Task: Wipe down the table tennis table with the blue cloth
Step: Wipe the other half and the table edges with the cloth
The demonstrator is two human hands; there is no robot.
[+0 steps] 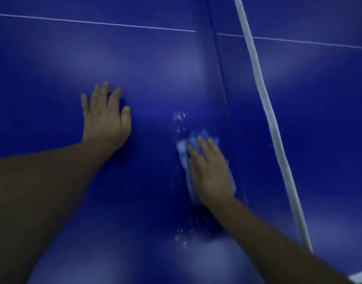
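Your right grip [210, 171]: released, fingers straight, palm pressing blue cloth [183, 149] onto desk [52, 68], just beside net [266, 103]. Flat palm likely spreads pressure across bunched cloth. Droplets [179, 116] lie ahead of and behind cloth, so this is probably the wet strip under wipe. Your left grip [105, 119]: released, flat on desk, holding nothing, likely bracing your lean.

Most of my blue cloth [185, 154] is buried under my right hand [210, 173]. Only a strip peeks out from 9 to 12 o'clock, and both are smeared with blur. My left forearm [42, 191] gets cropped at 8 o'clock and my right forearm [278, 242] at 5. The net [249, 119] runs out of frame at 12 and 5. The table [52, 68] spills past 9 and 12.
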